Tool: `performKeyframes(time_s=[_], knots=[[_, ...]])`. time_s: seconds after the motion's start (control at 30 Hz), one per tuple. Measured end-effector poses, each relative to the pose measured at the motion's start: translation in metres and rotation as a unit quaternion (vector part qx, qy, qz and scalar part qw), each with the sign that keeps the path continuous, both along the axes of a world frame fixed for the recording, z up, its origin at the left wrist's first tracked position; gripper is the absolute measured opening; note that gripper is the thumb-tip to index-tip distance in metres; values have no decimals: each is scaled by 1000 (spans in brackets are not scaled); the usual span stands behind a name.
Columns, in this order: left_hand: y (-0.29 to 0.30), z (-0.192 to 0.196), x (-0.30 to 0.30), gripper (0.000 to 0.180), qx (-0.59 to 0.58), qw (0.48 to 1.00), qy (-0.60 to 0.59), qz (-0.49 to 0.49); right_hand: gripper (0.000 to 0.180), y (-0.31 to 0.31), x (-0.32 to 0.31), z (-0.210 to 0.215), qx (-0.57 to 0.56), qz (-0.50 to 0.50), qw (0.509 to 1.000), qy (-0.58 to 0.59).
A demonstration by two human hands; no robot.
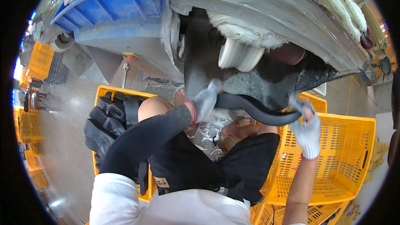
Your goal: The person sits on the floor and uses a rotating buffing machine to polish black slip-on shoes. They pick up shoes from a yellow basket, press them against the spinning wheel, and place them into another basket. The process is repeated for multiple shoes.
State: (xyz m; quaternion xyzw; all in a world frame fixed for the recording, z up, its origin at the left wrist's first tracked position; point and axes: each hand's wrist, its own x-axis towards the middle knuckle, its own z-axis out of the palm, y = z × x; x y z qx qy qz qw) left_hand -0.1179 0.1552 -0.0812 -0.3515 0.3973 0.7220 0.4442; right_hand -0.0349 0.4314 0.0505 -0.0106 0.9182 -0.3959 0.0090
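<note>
Between my two gloved hands a black shoe sole (pixel 260 110), bent in an S-curve, is held in front of me. My left hand (pixel 204 102), in a grey-white glove and blurred by motion, is closed on its left end. The right end is gripped by my right hand (pixel 306 133), which wears a white knit glove. Just beyond the sole, apart from it, is a white wheel (pixel 239 54), its face smeared as if spinning, under a fluffy white cover (pixel 246 29).
On my left a yellow crate (pixel 102 93) holds several black soles (pixel 110 118). A yellow crate (pixel 346 171) stands at my right, with bare slatted walls showing. A blue tub (pixel 121 8) sits at the far left. Pale scraps (pixel 208 133) litter the floor between my feet.
</note>
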Motion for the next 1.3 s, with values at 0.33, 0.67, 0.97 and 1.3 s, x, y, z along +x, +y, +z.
performKeyframes(time_s=[0.33, 0.67, 0.97, 1.3], knots=[[85, -74, -34, 52, 94, 807, 564, 147, 26, -164, -88, -65, 215, -78, 973, 34], [48, 18, 38, 77, 297, 938, 0, 182, 44, -99, 107, -82, -307, -128, 943, -27], [74, -26, -7, 63, 162, 938, 179, 247, 33, -110, 55, -77, -113, -11, 993, -16], [70, -64, 50, 51, 706, 340, -313, 537, 35, -138, 123, -44, -58, -73, 995, -23]])
